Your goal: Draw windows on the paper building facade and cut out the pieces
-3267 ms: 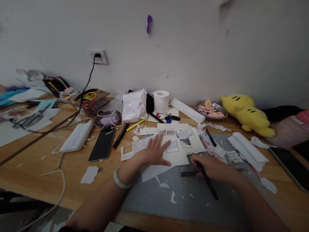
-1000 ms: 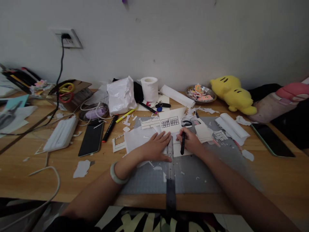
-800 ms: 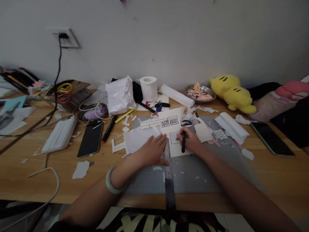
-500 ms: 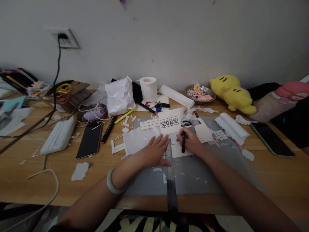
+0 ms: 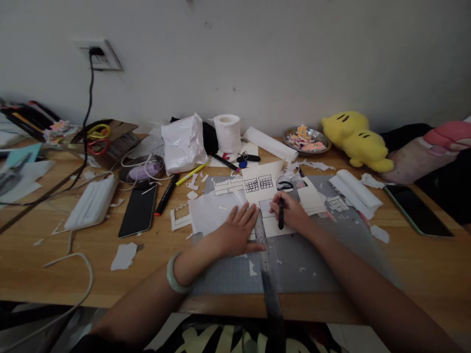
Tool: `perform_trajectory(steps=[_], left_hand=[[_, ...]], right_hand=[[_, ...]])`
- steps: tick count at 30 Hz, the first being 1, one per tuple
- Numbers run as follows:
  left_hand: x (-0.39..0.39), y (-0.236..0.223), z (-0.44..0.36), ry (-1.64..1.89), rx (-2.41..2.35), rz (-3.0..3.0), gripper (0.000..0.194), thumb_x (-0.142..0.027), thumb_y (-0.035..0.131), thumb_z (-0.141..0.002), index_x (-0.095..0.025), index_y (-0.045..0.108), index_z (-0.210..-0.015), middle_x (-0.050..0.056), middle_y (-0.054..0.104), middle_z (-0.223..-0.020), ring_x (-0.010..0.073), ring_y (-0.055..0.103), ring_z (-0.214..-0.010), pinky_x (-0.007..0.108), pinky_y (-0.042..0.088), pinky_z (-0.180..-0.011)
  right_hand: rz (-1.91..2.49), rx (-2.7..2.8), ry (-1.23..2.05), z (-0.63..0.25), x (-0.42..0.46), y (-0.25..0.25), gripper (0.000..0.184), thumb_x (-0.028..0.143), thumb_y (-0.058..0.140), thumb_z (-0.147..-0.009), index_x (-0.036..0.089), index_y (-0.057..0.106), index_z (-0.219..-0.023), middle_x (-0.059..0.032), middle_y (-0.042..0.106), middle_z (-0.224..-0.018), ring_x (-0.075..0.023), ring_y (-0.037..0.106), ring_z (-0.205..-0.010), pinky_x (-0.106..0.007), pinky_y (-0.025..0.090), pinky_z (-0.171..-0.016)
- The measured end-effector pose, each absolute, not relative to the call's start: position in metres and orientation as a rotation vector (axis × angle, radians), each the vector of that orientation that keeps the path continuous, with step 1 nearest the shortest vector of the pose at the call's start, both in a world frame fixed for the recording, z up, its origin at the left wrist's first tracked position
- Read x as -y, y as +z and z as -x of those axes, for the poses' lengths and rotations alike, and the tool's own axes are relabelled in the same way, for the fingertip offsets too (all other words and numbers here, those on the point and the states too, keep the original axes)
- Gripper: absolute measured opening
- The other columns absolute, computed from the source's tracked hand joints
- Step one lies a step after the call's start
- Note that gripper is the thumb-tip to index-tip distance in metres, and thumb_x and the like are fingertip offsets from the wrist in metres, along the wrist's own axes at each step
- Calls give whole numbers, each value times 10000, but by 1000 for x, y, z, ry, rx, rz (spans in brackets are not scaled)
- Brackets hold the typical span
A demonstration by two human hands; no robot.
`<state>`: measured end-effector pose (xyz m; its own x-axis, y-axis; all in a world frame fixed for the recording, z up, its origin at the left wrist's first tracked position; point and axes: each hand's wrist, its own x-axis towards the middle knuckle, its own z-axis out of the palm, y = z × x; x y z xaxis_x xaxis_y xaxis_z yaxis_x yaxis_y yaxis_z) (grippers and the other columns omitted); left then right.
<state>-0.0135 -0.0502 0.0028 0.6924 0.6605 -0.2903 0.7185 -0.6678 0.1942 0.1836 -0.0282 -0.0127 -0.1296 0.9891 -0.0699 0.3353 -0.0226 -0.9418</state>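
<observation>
My right hand (image 5: pixel 292 213) grips a black pen (image 5: pixel 281 215) over a white folded card (image 5: pixel 272 228). The card's raised flap (image 5: pixel 259 182) carries black grid drawings. Fingers spread, my left hand (image 5: pixel 241 226) lies flat beside the card, its thumb on a long ruler (image 5: pixel 265 260). That ruler runs from the card toward the table's front edge and reaches past it. Under the hands is a grey cutting mat (image 5: pixel 312 267). A white sheet (image 5: pixel 208 213) lies left of my left hand. The pen's tip is too small to make out.
Paper scraps (image 5: pixel 123 256) lie scattered about. Left are a dark phone (image 5: pixel 137 213), a black marker (image 5: pixel 167 194) and a white power strip (image 5: pixel 91 202). Behind stand a toilet roll (image 5: pixel 227 133) and a metal dish (image 5: pixel 307 140). Another phone (image 5: pixel 419 210) and a yellow plush toy (image 5: pixel 355 139) are right.
The ruler's near end has swung to the right, so it now slants. My left thumb has shifted slightly right with it. The right hand keeps the pen in nearly the same place.
</observation>
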Motion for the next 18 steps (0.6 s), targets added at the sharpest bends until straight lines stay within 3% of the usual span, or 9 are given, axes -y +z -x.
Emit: perform_trajectory(steps=[11, 18], left_hand=[[49, 0, 14, -243, -1079, -2567, 983, -735, 298, -741, -61, 63, -1417, 180, 16, -1472, 317, -36, -1355, 505, 57, -1075], [49, 5, 13, -315, -1088, -2528, 1000, -726, 319, -743, -47, 18, -1414, 158, -56, -1470, 308, -71, -1353, 490, 35, -1082]], right_hand=[[1372, 1635, 1058, -183, 35, -9, 289, 458, 390, -852, 216, 483, -980, 7, 588, -695, -84, 488, -457, -195, 409, -411], [1441, 1680, 1031, -184, 33, -8, 367, 484, 373, -854, 207, 596, -944, 25, 527, -576, -91, 468, -428, -202, 379, -396]])
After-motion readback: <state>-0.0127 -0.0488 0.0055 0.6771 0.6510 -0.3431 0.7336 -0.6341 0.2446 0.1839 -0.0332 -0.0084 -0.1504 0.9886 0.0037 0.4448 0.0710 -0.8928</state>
